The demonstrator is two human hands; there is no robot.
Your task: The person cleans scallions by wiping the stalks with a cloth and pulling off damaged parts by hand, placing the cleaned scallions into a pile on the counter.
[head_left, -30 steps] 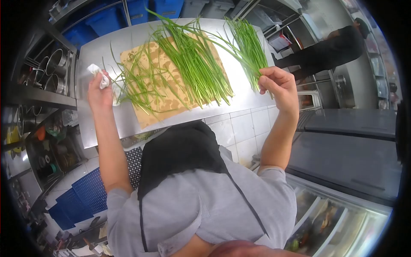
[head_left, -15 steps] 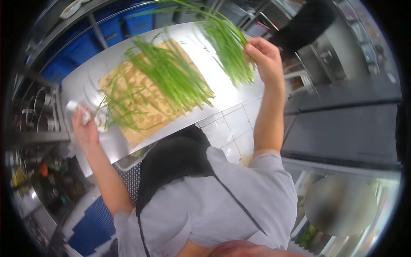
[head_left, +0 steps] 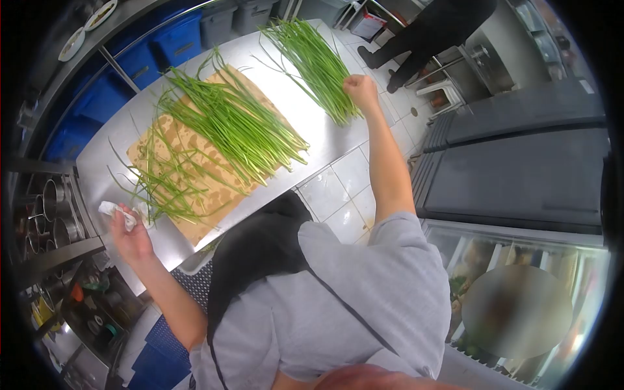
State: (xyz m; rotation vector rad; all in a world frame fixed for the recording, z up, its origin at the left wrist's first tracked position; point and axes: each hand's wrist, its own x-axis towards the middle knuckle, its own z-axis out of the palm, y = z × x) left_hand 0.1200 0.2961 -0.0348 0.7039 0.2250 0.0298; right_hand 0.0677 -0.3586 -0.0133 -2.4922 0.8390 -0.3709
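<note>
Surroundings: seeing blue bins (head_left: 179,40) behind steel table (head_left: 270,91), dark-clad co-worker (head_left: 448,26) past its right end; finding loose strands (head_left: 170,188) lying between left hand (head_left: 132,240) and main chive bundle (head_left: 237,123). Counting two bundles: main one on brown sheet (head_left: 195,235), right chive bundle (head_left: 315,65) on bare steel. Grasping white cloth (head_left: 108,208) in left hand. Curling fingers of right hand (head_left: 362,91) at right chive bundle's edge, unable to tell whether gripping. No longer raising strands as a second ago.

Stalks (head_left: 235,127) are green, the sheet (head_left: 229,195) blotchy tan.
</note>
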